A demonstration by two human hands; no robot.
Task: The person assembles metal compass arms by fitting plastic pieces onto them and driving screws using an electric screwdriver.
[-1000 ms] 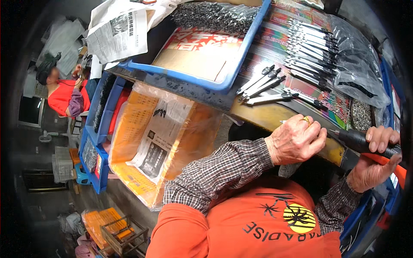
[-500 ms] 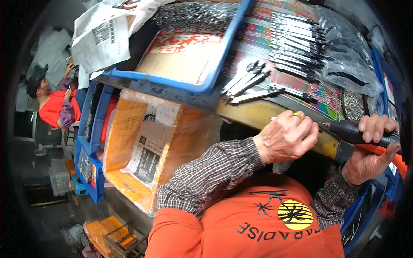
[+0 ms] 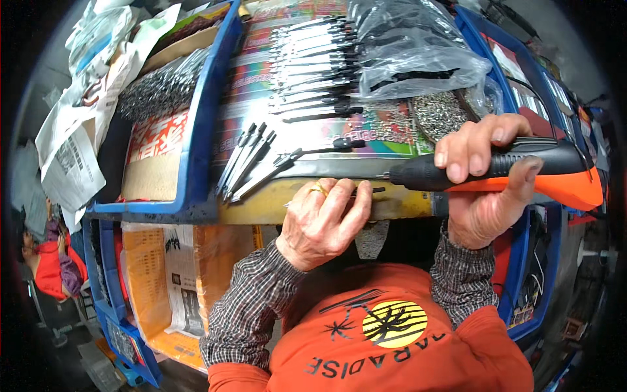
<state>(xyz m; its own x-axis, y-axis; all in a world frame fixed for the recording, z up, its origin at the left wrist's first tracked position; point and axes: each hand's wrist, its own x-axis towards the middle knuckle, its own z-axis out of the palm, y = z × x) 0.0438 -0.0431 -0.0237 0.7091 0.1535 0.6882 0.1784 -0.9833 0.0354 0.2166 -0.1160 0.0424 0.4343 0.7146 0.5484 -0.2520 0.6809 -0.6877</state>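
Observation:
In my left hand, closed over the bench's yellow front edge, is a slim pen; its dark end sticks out on the right, and the fingers hide its middle. My right hand grips a black and orange electric screwdriver. The tool lies nearly level, its bit pointing left just above the pen's dark end, apart from it. Several black-and-white pens lie loosely beyond my left hand. Behind them stretches a long row of similar pens. Small metal pieces are heaped beyond the screwdriver.
At left stands a blue tray with dark slender parts and a cardboard piece. Clear plastic bags cover the far right of the bench. An orange crate sits low at left. Another person in red is at far left.
The view has swung to the right. The screwdriver's bit, which was close to the pen's end, is now a little apart from it. Both hands keep their hold.

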